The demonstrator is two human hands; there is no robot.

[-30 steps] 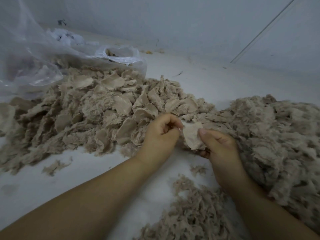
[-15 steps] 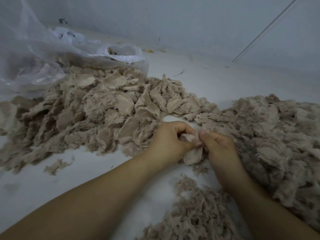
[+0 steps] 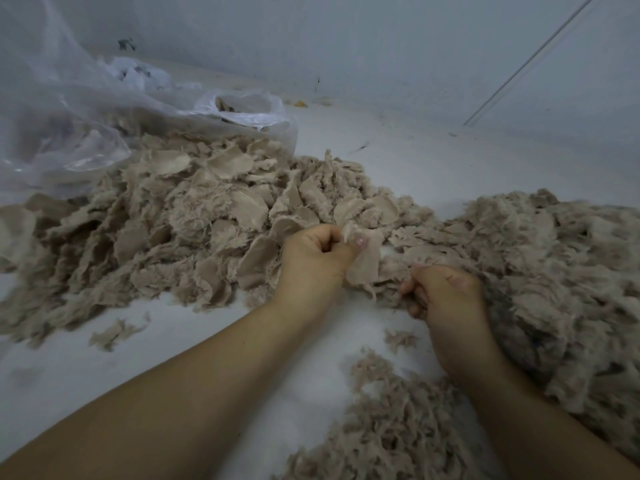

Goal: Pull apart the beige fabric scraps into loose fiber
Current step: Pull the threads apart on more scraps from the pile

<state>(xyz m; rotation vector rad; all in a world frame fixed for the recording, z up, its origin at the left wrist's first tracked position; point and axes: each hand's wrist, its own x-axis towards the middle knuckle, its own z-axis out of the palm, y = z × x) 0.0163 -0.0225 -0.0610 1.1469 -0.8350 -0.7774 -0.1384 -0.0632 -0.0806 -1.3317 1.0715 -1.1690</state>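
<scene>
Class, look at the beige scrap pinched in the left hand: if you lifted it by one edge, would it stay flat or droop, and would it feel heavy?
The scrap probably droops: it already hangs limp from the left hand. It is likely light, since a thumb-and-finger pinch holds it. Its frayed edge suggests it tears easily.

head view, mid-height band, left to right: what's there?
pile of unpulled fabric scraps → left hand → pinched scrap → right hand → heap of pulled fiber
</scene>
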